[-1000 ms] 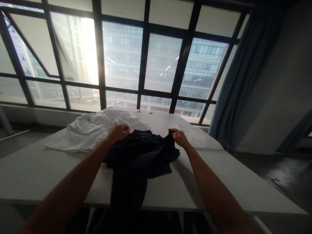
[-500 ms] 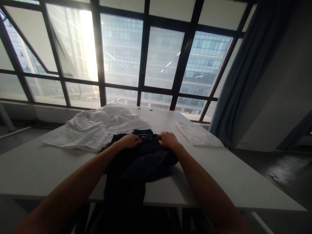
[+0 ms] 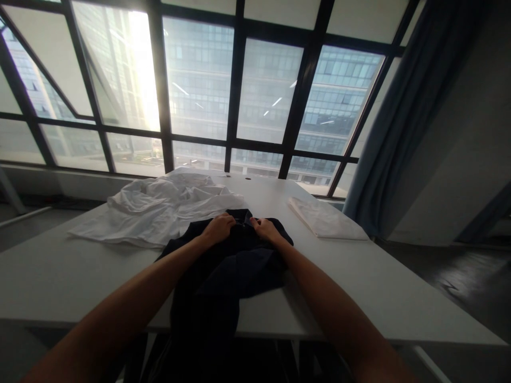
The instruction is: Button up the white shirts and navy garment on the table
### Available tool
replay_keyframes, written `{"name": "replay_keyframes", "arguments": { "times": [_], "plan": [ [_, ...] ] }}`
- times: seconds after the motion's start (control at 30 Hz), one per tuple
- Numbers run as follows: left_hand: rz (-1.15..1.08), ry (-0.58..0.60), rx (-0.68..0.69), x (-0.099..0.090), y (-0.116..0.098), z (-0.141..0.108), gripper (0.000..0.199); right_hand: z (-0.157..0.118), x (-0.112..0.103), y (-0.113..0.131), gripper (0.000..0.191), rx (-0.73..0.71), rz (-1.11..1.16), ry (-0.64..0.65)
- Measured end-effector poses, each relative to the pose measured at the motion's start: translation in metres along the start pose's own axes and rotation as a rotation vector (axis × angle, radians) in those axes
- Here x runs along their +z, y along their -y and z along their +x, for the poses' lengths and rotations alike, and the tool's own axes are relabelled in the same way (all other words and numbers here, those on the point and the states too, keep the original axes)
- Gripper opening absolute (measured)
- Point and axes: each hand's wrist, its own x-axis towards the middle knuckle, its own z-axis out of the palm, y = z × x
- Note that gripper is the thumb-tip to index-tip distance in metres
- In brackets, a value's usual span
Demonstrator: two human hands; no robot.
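A dark navy collared shirt (image 3: 243,271) lies bunched on the white table (image 3: 339,287), its lower part hanging over the front edge. Its collar points away from me, toward the windows. My left hand (image 3: 219,229) is closed on the fabric at the left side of the collar. At the collar's right side, my right hand (image 3: 265,229) pinches the cloth with thumb and fingers. The two hands are a short gap apart, with the collar opening between them.
Crumpled white cloth (image 3: 159,205) covers the table's left part, touching or close to the dark shirt. A folded white garment (image 3: 327,219) lies at the right. Large framed windows (image 3: 199,80) stand behind the table, and a blue curtain (image 3: 391,133) hangs at the right.
Both hands have moved inward along the shoulders to the collar, closer to each other. The shirt's shoulders now spread out more visibly to either side.
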Motion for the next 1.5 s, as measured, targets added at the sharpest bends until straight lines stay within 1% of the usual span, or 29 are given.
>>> {"name": "replay_keyframes", "arguments": {
  "times": [0.1,0.17,0.2,0.23,0.27,0.3,0.37,0.4,0.43,0.5,0.57,0.63,0.67,0.73,0.8,0.83,0.9,0.97,1.03,1.07,1.1,1.13,1.17,1.2,1.27,1.33,1.37,1.4,1.5],
  "plan": [
    [-0.200,-0.053,0.154,-0.005,-0.008,-0.005,0.031,0.003,0.000,-0.006,0.053,0.047,0.303,0.071],
    [-0.297,-0.048,0.174,-0.005,-0.011,-0.007,0.027,0.003,0.000,-0.008,0.044,0.063,0.465,0.073],
    [-0.347,-0.044,0.148,-0.004,-0.011,-0.007,0.024,0.003,-0.001,-0.008,0.037,0.069,0.517,0.063],
    [-0.411,-0.044,0.090,-0.003,-0.010,-0.006,0.022,0.003,-0.002,-0.008,0.031,0.071,0.553,0.050],
    [-0.497,-0.049,-0.004,-0.001,-0.008,-0.005,0.022,0.002,-0.004,-0.007,0.026,0.066,0.577,0.042],
    [-0.602,-0.055,-0.127,0.001,-0.006,-0.004,0.022,0.001,-0.006,-0.006,0.023,0.047,0.594,0.045],
    [-0.846,-0.041,-0.405,0.003,-0.002,-0.001,0.025,-0.003,-0.012,-0.004,0.020,-0.050,0.620,0.087],
    [-0.963,-0.014,-0.523,0.004,0.000,0.000,0.027,-0.006,-0.015,-0.003,0.019,-0.117,0.622,0.118],
    [-1.061,0.019,-0.612,0.004,0.002,0.001,0.029,-0.009,-0.019,-0.002,0.019,-0.186,0.619,0.153],
    [-1.183,0.069,-0.698,0.002,0.003,0.001,0.029,-0.015,-0.025,0.000,0.021,-0.288,0.596,0.226],
    [-1.214,0.083,-0.685,0.000,0.002,0.001,0.026,-0.020,-0.030,0.002,0.022,-0.322,0.582,0.314],
    [-1.162,0.079,-0.608,-0.002,0.001,0.001,0.025,-0.022,-0.030,0.003,0.028,-0.295,0.612,0.389],
    [-1.113,0.072,-0.561,-0.002,0.001,0.001,0.026,-0.023,-0.029,0.003,0.033,-0.268,0.637,0.397],
    [-0.986,0.044,-0.478,-0.005,0.005,0.002,0.035,-0.021,-0.027,0.001,0.041,-0.212,0.676,0.342],
    [-0.816,0.014,-0.428,-0.010,0.013,0.003,0.045,-0.017,-0.026,-0.002,0.043,-0.174,0.646,0.247],
    [-0.701,-0.004,-0.410,-0.013,0.018,0.004,0.048,-0.015,-0.026,-0.004,0.040,-0.163,0.599,0.199],
    [-0.426,-0.048,-0.378,-0.022,0.028,0.006,0.047,-0.012,-0.029,-0.006,0.028,-0.142,0.418,0.083],
    [-0.166,-0.093,-0.343,-0.031,0.031,0.006,0.043,-0.011,-0.031,-0.005,0.019,-0.115,0.168,-0.086],
    [0.020,-0.121,-0.310,-0.037,0.025,0.006,0.035,-0.012,-0.032,0.000,0.015,-0.096,-0.041,-0.267],
    [0.091,-0.140,-0.298,-0.039,0.020,0.005,0.030,-0.012,-0.031,0.004,0.012,-0.096,-0.103,-0.342],
    [0.152,-0.166,-0.285,-0.040,0.013,0.003,0.027,-0.013,-0.030,0.007,0.008,-0.105,-0.128,-0.395],
    [0.200,-0.199,-0.270,-0.041,0.006,0.002,0.026,-0.013,-0.029,0.010,0.004,-0.121,-0.126,-0.422],
    [0.230,-0.233,-0.253,-0.041,0.001,0.000,0.027,-0.012,-0.029,0.012,0.003,-0.138,-0.097,-0.421],
    [0.237,-0.262,-0.238,-0.042,-0.003,-0.001,0.028,-0.012,-0.029,0.012,0.007,-0.144,-0.045,-0.387],
    [0.198,-0.288,-0.233,-0.042,-0.005,-0.002,0.026,-0.011,-0.032,0.011,0.013,-0.111,0.083,-0.256],
    [0.140,-0.282,-0.285,-0.043,0.000,-0.001,0.021,-0.012,-0.036,0.010,0.012,-0.056,0.153,-0.163],
    [0.124,-0.275,-0.317,-0.043,0.003,0.000,0.019,-0.013,-0.037,0.010,0.011,-0.052,0.139,-0.169],
    [0.118,-0.272,-0.344,-0.043,0.006,0.001,0.019,-0.016,-0.038,0.012,0.011,-0.077,0.095,-0.215],
    [0.109,-0.302,-0.377,-0.044,0.006,0.004,0.020,-0.026,-0.036,0.023,0.012,-0.250,-0.124,-0.410]
  ]
}}
